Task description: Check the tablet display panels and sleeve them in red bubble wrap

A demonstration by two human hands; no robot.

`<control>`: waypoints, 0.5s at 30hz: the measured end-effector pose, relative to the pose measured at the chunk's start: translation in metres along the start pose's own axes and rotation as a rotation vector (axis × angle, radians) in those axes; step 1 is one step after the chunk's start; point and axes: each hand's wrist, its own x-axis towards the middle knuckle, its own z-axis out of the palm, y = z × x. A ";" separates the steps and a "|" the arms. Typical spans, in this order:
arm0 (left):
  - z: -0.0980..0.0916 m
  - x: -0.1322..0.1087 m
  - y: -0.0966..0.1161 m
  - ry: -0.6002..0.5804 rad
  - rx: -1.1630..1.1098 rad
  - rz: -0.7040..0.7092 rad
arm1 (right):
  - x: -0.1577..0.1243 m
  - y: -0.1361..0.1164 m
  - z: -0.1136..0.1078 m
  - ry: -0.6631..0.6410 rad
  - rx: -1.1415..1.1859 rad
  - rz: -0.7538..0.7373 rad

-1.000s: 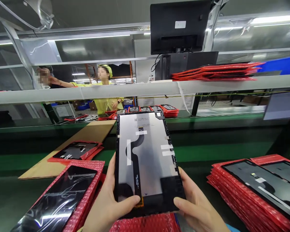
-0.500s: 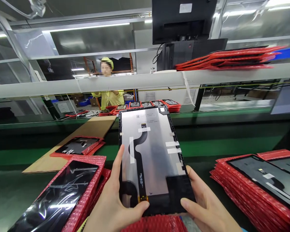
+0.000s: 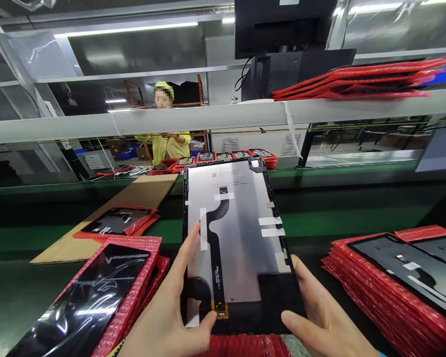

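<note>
the display panel (image 3: 241, 243) is held up, back side in view, above red bubble wrap (image 3: 249, 345), which is partly hidden by it. its lower left side is gripped by the left hand (image 3: 167, 307), the index finger being stretched beside a white tape strip (image 3: 203, 229); its lower right is grasped by the half-curled right hand (image 3: 321, 310). a glossy screen (image 3: 92, 292) is seen leftward, stacked panels (image 3: 405, 265) rightward.
</note>
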 end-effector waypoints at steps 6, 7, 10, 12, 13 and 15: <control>0.000 0.006 0.000 0.016 -0.314 -0.006 | 0.000 -0.005 0.004 -0.060 -0.005 -0.005; -0.001 0.009 -0.001 0.036 -0.387 -0.012 | 0.001 -0.007 0.006 -0.084 -0.004 -0.009; -0.009 0.022 -0.004 0.183 -0.472 -0.121 | 0.006 -0.012 0.014 -0.194 -0.022 -0.020; -0.014 0.027 -0.004 0.286 -0.459 -0.199 | 0.009 -0.014 0.020 -0.264 -0.010 -0.005; -0.016 0.029 -0.004 0.313 -0.454 -0.220 | 0.009 -0.014 0.022 -0.288 0.006 0.011; -0.018 0.028 -0.002 0.316 -0.470 -0.232 | 0.008 -0.011 0.023 -0.302 0.040 0.043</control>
